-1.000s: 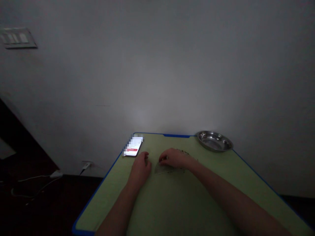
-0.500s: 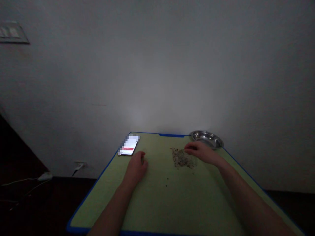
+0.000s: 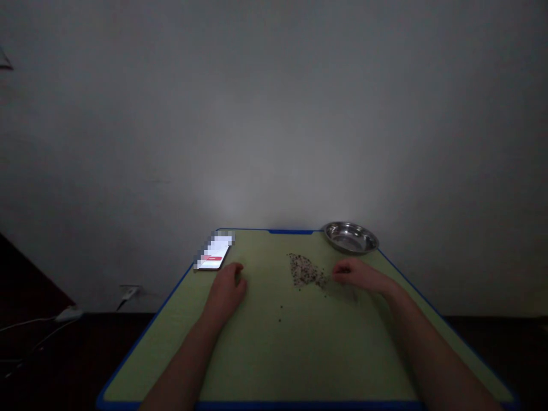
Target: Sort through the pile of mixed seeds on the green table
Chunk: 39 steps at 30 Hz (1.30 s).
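My left hand (image 3: 225, 288) rests on the green table (image 3: 257, 354), its fingers loosely curved and the thumb apart, with nothing seen in it. To the right, my right hand (image 3: 355, 273) is closed in a pinch just above the table. From its fingers a thin see-through sheet (image 3: 346, 292), perhaps a plastic bag, hangs down; its outline is faint. Beside those fingertips lies a spread of small dark and pale grains (image 3: 305, 271), too small to name. A few dark grains lie apart, nearer to me. Behind my right hand stands a shiny metal bowl (image 3: 351, 238).
A phone (image 3: 214, 254) with a lit screen lies at the table's left edge, just beyond my left hand. The blue-rimmed table stands against a grey wall (image 3: 274, 125). Power cords and a socket (image 3: 129, 291) are low on the left.
My right hand has moved from over the grains to their right side, drawing the see-through sheet off them. The left hand stays in place. The view has shifted slightly.
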Each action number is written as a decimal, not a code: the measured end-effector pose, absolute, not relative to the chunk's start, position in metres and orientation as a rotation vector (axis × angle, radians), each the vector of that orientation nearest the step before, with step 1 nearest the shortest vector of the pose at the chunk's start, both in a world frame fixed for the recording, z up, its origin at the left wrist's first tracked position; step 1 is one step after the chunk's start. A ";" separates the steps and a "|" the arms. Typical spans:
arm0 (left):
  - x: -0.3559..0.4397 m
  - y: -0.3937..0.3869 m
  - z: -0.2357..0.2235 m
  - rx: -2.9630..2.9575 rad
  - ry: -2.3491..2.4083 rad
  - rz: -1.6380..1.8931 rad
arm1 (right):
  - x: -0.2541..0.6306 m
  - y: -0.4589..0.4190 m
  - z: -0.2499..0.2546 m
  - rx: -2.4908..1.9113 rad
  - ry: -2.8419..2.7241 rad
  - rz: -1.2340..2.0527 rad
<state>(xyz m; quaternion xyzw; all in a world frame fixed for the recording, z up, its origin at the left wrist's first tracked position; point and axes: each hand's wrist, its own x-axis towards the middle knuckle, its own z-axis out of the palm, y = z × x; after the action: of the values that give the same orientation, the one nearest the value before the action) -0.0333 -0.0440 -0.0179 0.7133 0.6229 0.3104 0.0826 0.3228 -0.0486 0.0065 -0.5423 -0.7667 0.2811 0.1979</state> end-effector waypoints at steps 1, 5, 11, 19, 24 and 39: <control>-0.033 -0.044 -0.018 2.135 1.856 0.929 | 0.320 -0.049 0.006 -1.530 -2.155 0.770; -0.033 -0.045 -0.018 2.138 1.855 0.935 | 0.305 -0.050 0.004 -1.532 -2.177 0.720; -0.032 -0.047 -0.016 2.139 1.866 0.893 | 0.288 -0.050 0.000 -1.506 -2.189 0.631; -0.032 -0.048 -0.015 2.167 1.867 0.902 | 0.277 -0.052 0.000 -1.494 -2.178 0.542; -0.031 -0.048 -0.015 2.168 1.857 0.901 | 0.271 -0.054 -0.001 -1.464 -2.188 0.551; -0.030 -0.048 -0.015 2.162 1.869 0.875 | 0.256 -0.062 0.000 -1.438 -2.212 0.593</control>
<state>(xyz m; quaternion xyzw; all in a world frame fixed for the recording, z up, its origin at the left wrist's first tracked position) -0.0300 -0.0484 -0.0147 0.7213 0.6235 0.2918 0.0765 0.2557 -0.0620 0.0002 -0.5192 -0.7985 0.2141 0.2167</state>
